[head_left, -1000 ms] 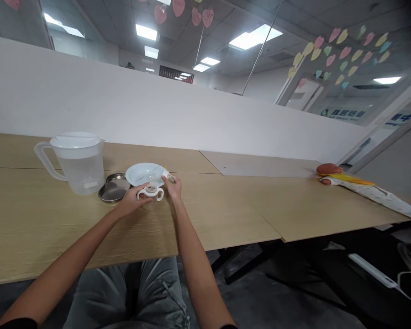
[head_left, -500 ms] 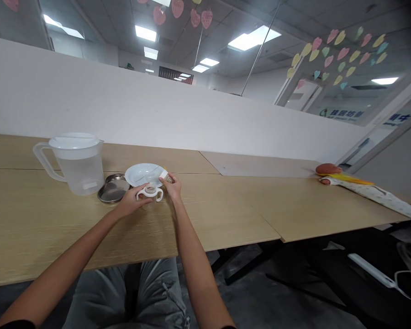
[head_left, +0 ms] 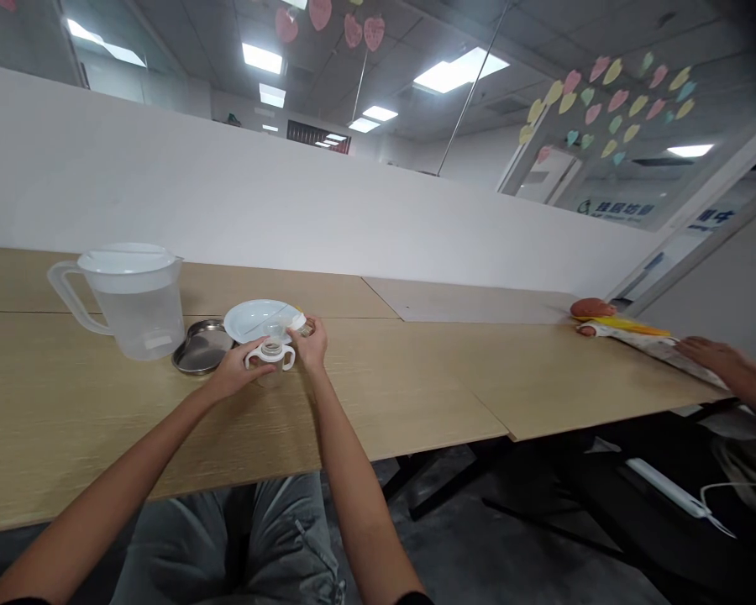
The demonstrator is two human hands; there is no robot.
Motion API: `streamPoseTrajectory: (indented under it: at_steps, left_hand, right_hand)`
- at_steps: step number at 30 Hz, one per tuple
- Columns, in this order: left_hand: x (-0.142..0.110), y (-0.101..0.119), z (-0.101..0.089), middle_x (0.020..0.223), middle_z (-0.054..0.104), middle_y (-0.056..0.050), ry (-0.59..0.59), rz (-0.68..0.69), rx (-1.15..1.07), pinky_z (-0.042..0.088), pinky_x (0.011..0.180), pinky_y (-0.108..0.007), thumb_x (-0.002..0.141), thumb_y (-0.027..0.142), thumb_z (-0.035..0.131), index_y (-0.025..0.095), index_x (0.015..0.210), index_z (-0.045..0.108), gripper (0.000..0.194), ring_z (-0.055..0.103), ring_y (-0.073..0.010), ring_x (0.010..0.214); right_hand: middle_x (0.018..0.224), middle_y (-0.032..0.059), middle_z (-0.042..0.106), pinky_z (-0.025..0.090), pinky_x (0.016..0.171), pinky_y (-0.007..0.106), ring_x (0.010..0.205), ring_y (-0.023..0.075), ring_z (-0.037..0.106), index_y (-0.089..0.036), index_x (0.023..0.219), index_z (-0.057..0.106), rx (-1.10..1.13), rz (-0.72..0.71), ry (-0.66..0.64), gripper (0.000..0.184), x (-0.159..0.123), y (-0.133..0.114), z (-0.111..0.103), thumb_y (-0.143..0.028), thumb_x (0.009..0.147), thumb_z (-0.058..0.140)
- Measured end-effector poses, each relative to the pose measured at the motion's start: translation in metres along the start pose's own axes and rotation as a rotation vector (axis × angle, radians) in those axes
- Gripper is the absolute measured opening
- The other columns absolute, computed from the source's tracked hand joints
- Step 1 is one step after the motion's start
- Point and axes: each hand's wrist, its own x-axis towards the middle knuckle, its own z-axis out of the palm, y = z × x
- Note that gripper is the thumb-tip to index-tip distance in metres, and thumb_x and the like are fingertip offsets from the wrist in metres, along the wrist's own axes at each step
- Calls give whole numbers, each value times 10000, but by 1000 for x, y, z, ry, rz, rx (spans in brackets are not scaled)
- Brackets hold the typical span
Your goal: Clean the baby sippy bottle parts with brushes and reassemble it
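Note:
My left hand (head_left: 234,371) grips a small clear baby bottle with a white two-handled collar (head_left: 270,353) that stands on the wooden table (head_left: 384,378). My right hand (head_left: 311,340) is closed on a small white-capped item (head_left: 298,322) held tilted just above and right of the bottle's nipple. A white plate (head_left: 255,318) lies right behind the bottle.
A clear lidded pitcher (head_left: 129,298) with water stands at the left, a steel dish (head_left: 200,345) beside it. At the far right lie a doll (head_left: 595,309) and a patterned cloth (head_left: 661,349), with another person's hand (head_left: 715,357) on it. A white partition runs behind the table.
Another person's hand has come into view at the far right. My view has shifted slightly right; my hands stay on the bottle and the small item.

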Motion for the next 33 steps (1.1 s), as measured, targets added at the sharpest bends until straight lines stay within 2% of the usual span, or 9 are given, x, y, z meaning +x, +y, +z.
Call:
streamPoseTrajectory:
  at_steps: [3, 7, 9, 15, 19, 21, 26, 33]
  left_hand:
    - [0, -2, 0, 1335, 599, -142, 7, 17, 10, 438, 1025, -404, 714, 619, 688, 125, 1383, 508, 851, 583, -294, 1175]
    - [0, -2, 0, 1252, 653, -134, 21, 11, 54, 482, 963, -401, 712, 626, 683, 127, 1375, 523, 845, 635, -287, 1063]
    - [-1, 0, 0, 1221, 669, -134, 16, 14, 53, 496, 938, -395, 719, 626, 677, 116, 1376, 519, 847, 646, -281, 1023]
    - [-2, 3, -1, 1290, 628, -148, 21, 41, 45, 479, 960, -398, 726, 621, 671, 110, 1358, 529, 825, 622, -279, 1068]
    - [-2, 2, 0, 1220, 667, -129, 15, 29, 77, 495, 911, -388, 734, 622, 659, 118, 1362, 526, 816, 639, -246, 949]
    - [-2, 1, 0, 1169, 688, -113, 27, 36, 95, 501, 886, -377, 738, 624, 653, 130, 1352, 538, 797, 636, -228, 898]
    - [-3, 5, 0, 1137, 695, -102, 27, 47, 85, 512, 836, -347, 743, 618, 650, 127, 1344, 544, 782, 626, -206, 842]
    - [-3, 6, 0, 1215, 666, -113, 18, 51, 70, 497, 868, -344, 750, 609, 652, 121, 1335, 548, 769, 630, -217, 888]
  right_hand:
    - [1113, 46, 699, 443, 890, 342, 985, 216, 605, -230, 1125, 619, -160, -12, -1, 466, -4, -10, -5, -297, 685, 758]
    - [1129, 30, 699, 381, 957, 380, 1034, 239, 583, -262, 1175, 635, -295, -71, -41, 460, -7, -22, -7, -321, 734, 753]
    - [1132, 23, 702, 366, 966, 387, 1051, 246, 579, -286, 1194, 640, -360, -94, -96, 468, -4, -27, -6, -342, 745, 758]
    - [1112, 24, 713, 351, 986, 404, 1111, 257, 568, -321, 1214, 647, -594, -195, -314, 489, 22, -39, 10, -428, 752, 767]
    - [1125, 48, 707, 340, 1002, 432, 1153, 272, 550, -300, 1204, 652, -734, -278, -462, 511, 36, -45, 25, -429, 730, 792]
    - [1117, 50, 707, 339, 1003, 437, 1149, 273, 553, -297, 1197, 653, -735, -296, -488, 510, 38, -48, 29, -428, 725, 797]
    - [1105, 37, 694, 361, 990, 418, 1123, 259, 567, -281, 1156, 663, -581, -249, -459, 495, 36, -48, 28, -427, 705, 806]
    - [1093, 47, 601, 430, 956, 369, 1001, 207, 598, -262, 1160, 667, -456, -255, -461, 505, 37, -27, 33, -280, 676, 808]
